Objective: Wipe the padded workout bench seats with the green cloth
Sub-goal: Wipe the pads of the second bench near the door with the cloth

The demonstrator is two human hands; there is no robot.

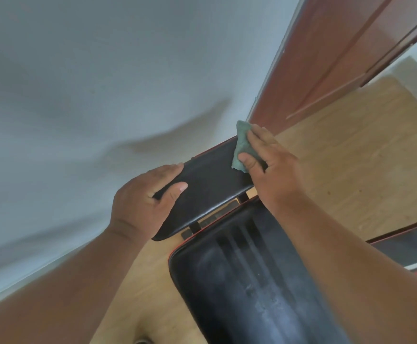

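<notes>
A small black padded bench pad (209,184) with red piping lies crosswise beyond a longer black padded seat (247,284), which shows dusty smears. My left hand (145,202) grips the small pad's left end, thumb on top. My right hand (269,167) presses the crumpled green cloth (242,145) onto the pad's far right end, fingers spread over the cloth.
A white wall (90,83) rises close behind the bench. A reddish-brown door (326,58) stands at the upper right. Light wooden floor (351,157) spreads to the right and under the bench. Another black pad with red and white stripes (415,254) shows at the right edge.
</notes>
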